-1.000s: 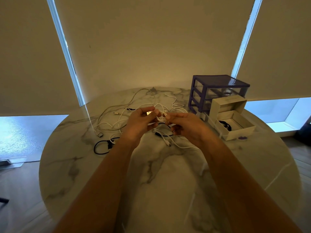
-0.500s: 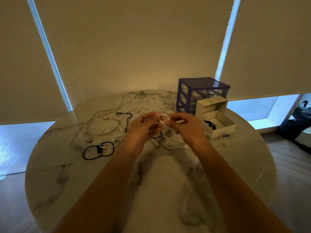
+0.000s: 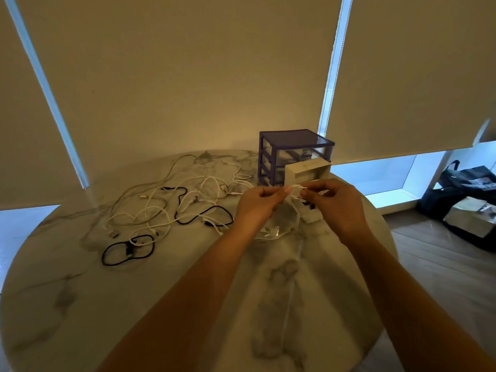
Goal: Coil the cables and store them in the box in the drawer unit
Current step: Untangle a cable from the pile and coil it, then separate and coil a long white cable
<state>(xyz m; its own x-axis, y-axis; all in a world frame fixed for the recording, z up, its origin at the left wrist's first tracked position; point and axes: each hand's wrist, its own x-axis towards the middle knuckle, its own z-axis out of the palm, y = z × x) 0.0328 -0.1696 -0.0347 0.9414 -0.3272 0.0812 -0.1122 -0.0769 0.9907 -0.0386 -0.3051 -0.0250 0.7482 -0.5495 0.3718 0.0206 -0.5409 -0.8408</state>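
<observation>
Left hand (image 3: pixel 259 204) and right hand (image 3: pixel 334 202) both pinch a white cable (image 3: pixel 295 187) | white box (image 3: pixel 308 171) stands open just behind, contents hidden | purple drawer unit (image 3: pixel 292 154) at far right of table (image 3: pixel 134 304).

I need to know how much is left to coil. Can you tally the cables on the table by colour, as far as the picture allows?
Black cables: 2, a small loop and a longer one.
White cables: cannot be counted exactly; a tangle of several, plus one white cable pinched in the grip of the left hand and right hand.
Total: at least 4.
</observation>
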